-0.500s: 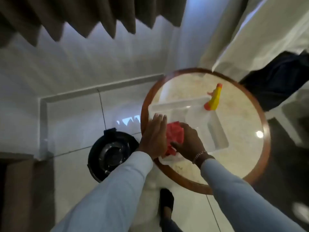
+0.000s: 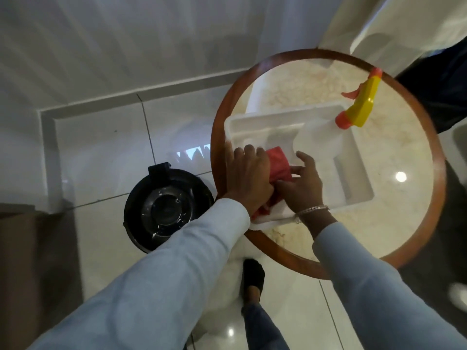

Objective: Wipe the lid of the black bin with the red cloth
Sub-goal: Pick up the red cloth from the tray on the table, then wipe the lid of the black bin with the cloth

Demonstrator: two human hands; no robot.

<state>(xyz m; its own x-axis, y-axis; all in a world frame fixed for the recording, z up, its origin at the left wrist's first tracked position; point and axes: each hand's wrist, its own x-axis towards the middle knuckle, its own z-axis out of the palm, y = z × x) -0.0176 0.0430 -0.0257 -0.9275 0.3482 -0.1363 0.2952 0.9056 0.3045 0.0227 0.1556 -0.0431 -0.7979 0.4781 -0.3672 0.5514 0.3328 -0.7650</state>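
Closer now, both hands hold a closed grip on the crumpled red cloth.

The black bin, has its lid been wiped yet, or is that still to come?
Not yet. Nothing looks done so far: the black bin sits on the floor beside the round table, with nobody touching its lid. Right now the left hand and the right hand are both on the red cloth in the white tray. Still left: carry the cloth over and wipe the lid.
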